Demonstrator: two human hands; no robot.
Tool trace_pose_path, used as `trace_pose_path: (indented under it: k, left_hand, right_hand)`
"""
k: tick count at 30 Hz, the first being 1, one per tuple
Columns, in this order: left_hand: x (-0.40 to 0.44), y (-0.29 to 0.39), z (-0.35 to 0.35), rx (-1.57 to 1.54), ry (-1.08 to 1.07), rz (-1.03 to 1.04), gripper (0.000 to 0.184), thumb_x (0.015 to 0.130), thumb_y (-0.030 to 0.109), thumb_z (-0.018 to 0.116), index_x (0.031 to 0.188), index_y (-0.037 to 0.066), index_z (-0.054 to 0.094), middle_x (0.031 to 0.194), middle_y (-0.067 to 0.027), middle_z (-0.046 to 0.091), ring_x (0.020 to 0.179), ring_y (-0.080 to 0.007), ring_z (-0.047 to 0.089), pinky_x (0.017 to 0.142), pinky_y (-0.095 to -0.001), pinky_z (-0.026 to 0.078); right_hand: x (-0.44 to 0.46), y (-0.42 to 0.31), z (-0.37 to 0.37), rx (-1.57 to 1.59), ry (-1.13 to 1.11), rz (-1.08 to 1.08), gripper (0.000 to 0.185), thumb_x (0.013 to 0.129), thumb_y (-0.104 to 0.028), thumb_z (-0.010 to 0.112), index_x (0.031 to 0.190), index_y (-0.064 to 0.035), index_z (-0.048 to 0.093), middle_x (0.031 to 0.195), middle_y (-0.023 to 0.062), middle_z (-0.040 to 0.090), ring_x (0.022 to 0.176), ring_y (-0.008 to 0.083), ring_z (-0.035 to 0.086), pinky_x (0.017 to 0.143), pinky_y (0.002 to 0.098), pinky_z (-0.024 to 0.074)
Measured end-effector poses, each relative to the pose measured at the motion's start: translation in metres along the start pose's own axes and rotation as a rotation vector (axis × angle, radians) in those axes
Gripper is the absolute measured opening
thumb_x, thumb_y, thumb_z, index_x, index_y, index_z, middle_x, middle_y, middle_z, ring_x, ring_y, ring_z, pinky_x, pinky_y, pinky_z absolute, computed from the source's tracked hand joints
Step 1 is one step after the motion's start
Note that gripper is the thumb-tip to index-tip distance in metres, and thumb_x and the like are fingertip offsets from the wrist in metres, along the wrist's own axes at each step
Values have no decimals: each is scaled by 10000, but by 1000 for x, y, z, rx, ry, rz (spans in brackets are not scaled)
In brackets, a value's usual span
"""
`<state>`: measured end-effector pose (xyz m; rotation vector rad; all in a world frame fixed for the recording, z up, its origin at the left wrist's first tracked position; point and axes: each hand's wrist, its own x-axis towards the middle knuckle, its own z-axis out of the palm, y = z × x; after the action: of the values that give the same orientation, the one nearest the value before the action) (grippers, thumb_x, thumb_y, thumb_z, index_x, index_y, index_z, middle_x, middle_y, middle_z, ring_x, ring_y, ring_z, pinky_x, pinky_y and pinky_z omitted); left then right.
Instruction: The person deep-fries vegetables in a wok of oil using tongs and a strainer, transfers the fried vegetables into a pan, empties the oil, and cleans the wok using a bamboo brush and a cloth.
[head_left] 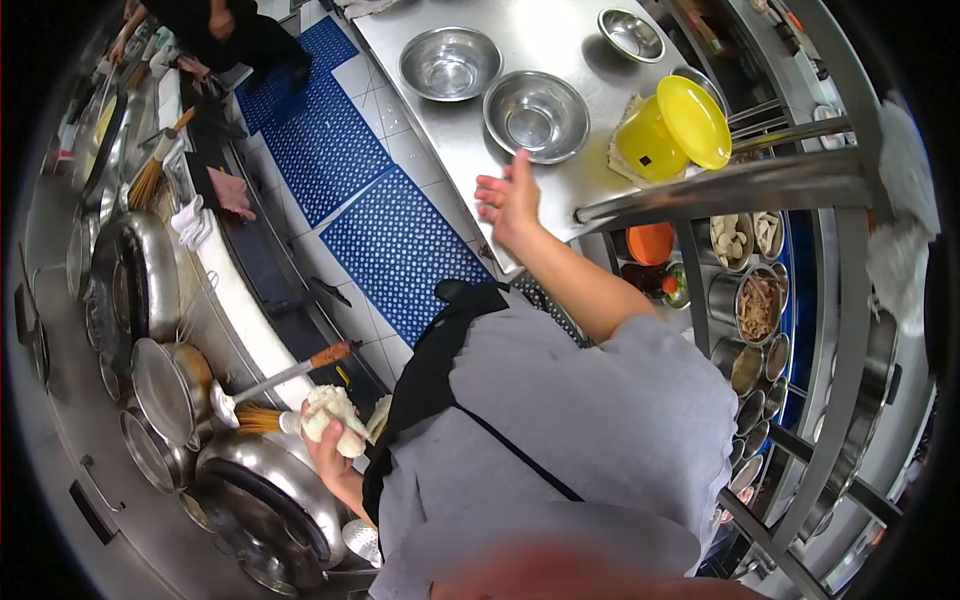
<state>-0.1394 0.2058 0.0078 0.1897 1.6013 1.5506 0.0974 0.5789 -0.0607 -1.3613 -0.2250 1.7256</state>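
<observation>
My left hand (325,447), low on the left side, is wrapped round a crumpled whitish cloth (336,418), beside the wooden-handled ladle (285,380) and a bamboo brush (262,419). Over the near edge of the steel table (465,150), my right hand (511,203) is open with its fingers apart and nothing in it. Its thumb tip overlaps the rim of a metal bowl (536,117) in the view; whether they touch, I cannot tell. Another metal bowl (451,64) stands beside that one.
On the table, a yellow container (652,138) and a small bowl (631,35) stand. A steel rail (740,187) crosses on the right, above food containers (758,305). Woks (262,500) and strainers (165,390) line the left. A person (235,35) stands at the upper left.
</observation>
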Motion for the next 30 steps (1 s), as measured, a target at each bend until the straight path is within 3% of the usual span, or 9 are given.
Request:
trace_pose_path:
  k: [1,4,7,11,14,21,24,27,30]
  left_hand:
    - [11,5,8,30,-33,-15,773,691,212,770,1326,-29,400,1069,-167,587,849,-276,631,693,-364,534]
    - [31,15,24,127,-55,-43,748,689,189,777,1304,-41,419,1068,-136,594,905,-234,614,776,-332,507]
    - [44,19,25,195,-80,-48,711,698,148,775,1295,-39,439,1086,-105,596,983,-191,580,880,-297,453]
    - [46,22,11,199,-111,-53,697,701,134,772,1291,-36,441,1078,-100,598,958,-188,590,852,-293,467]
    - [45,30,7,213,-116,-41,679,702,129,772,1279,-34,453,1069,-96,599,936,-178,593,835,-284,471]
    - [30,30,-24,258,-78,55,665,719,151,754,1282,-30,449,1063,-93,598,916,-166,582,829,-270,460]
    - [17,20,-34,204,10,76,646,712,165,759,1259,-24,472,1053,-84,600,914,-161,579,829,-273,459]
    - [2,13,-46,211,55,57,615,705,161,753,1233,-15,490,1032,-77,595,900,-164,575,815,-279,462]
    - [-4,14,-43,197,65,69,604,704,154,753,1227,-6,497,1018,-76,593,881,-165,576,780,-276,468]
  right_hand:
    - [14,-6,-7,73,35,-37,596,911,-564,528,1197,-61,383,889,161,629,645,212,605,501,346,464]
    - [39,-15,-20,102,90,-227,320,943,-278,556,1129,-48,434,946,131,609,645,198,608,499,336,491]
    - [40,-29,-26,154,203,-280,207,934,-158,516,1090,-30,469,957,112,598,650,182,610,482,312,502]
    - [34,-47,-18,10,103,-598,209,916,-109,506,1096,-3,497,942,103,596,664,168,611,446,272,491]
    - [28,-63,14,-157,15,-608,206,906,-121,526,1070,4,516,940,105,598,659,167,608,449,278,492]
    - [73,-75,84,-315,-85,-268,173,892,-144,590,964,0,526,829,138,597,602,173,594,429,309,485]
    - [90,-71,90,-347,-66,-267,197,872,-102,611,998,1,501,834,132,585,563,177,580,414,318,484]
    - [91,-51,91,-271,152,-427,245,850,-66,631,1025,-1,471,852,138,569,521,187,560,388,320,471]
    - [91,-46,93,-100,170,-233,315,839,-67,647,1077,-2,452,857,152,550,520,221,577,387,333,496]
